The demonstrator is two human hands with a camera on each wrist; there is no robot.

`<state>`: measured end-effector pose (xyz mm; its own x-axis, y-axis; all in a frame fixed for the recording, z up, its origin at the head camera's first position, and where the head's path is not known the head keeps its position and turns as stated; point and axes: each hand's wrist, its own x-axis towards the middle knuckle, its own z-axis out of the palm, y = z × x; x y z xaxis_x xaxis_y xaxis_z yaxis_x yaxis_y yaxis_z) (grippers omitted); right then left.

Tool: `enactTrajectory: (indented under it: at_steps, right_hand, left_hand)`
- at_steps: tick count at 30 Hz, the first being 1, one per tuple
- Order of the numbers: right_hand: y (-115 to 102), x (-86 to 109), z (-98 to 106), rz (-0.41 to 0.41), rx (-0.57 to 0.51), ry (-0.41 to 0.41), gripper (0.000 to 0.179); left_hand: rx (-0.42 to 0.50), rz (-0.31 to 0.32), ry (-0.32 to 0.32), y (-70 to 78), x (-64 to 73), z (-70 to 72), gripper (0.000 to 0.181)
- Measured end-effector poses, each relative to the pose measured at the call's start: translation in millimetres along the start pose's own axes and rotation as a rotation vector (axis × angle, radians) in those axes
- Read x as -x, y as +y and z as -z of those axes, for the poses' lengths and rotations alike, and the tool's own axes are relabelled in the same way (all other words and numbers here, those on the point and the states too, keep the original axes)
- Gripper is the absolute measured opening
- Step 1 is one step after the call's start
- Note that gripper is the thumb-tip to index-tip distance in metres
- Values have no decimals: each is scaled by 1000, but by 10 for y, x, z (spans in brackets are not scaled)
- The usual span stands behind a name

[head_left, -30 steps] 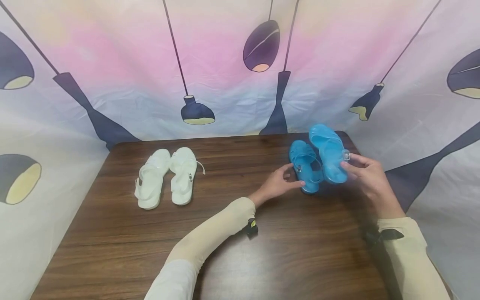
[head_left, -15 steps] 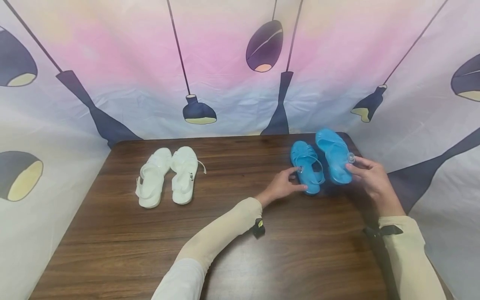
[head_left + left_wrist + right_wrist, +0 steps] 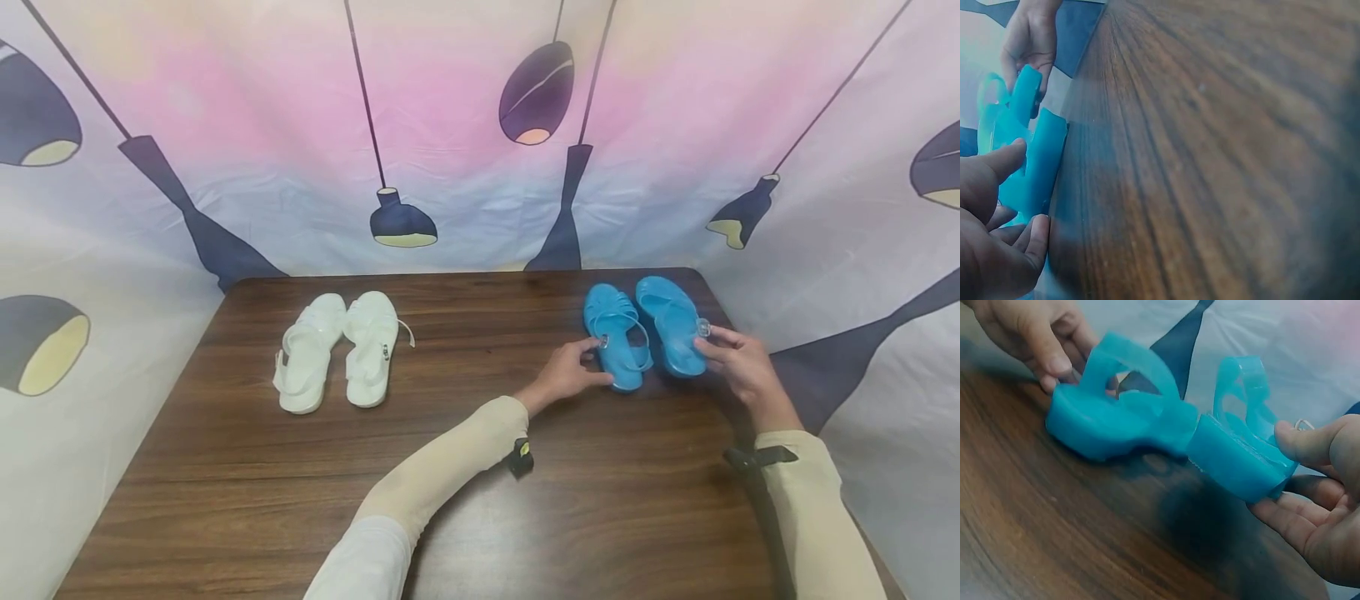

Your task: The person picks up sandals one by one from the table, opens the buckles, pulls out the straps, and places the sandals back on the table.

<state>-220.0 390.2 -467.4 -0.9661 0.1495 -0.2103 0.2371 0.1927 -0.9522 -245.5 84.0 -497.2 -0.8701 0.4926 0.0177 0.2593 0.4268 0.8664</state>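
Two blue jelly sandals lie side by side near the table's far right corner, toes pointing away from me. My left hand [image 3: 567, 371] grips the side of the left blue sandal [image 3: 621, 346], thumb by its heel and fingers along its outer edge. My right hand [image 3: 742, 367] pinches the right blue sandal [image 3: 678, 337] at its outer rear side, near a clear buckle [image 3: 702, 328]. In the right wrist view the right sandal's heel [image 3: 1235, 465] is tilted and looks slightly off the table. The left sandal's heel [image 3: 1094, 422] rests on the wood.
A pair of white sandals [image 3: 303, 375] stands on the left part of the brown wooden table [image 3: 225, 483], one with a loose strap sticking out to the right. Behind the table and along its sides hangs a cloth [image 3: 300, 125] printed with lamps.
The right blue sandal has come down toward the table and shifted right, away from the left one, with my right hand. My left hand and the left sandal have stayed nearly still.
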Motion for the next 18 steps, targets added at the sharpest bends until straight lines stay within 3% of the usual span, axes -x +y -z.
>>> enactTrajectory:
  at_steps: [6, 11, 18]
  right_hand:
    - [99, -69, 8, -21, -22, -2, 84]
    - [142, -114, 28, -58, 35, -38, 86]
    - [182, -156, 55, -49, 88, -77, 85]
  left_hand:
    - [-7, 12, -5, -1, 3, 5, 68]
    - [-11, 20, -12, 7, -2, 2, 68]
    - [-12, 20, -10, 16, 6, 6, 68]
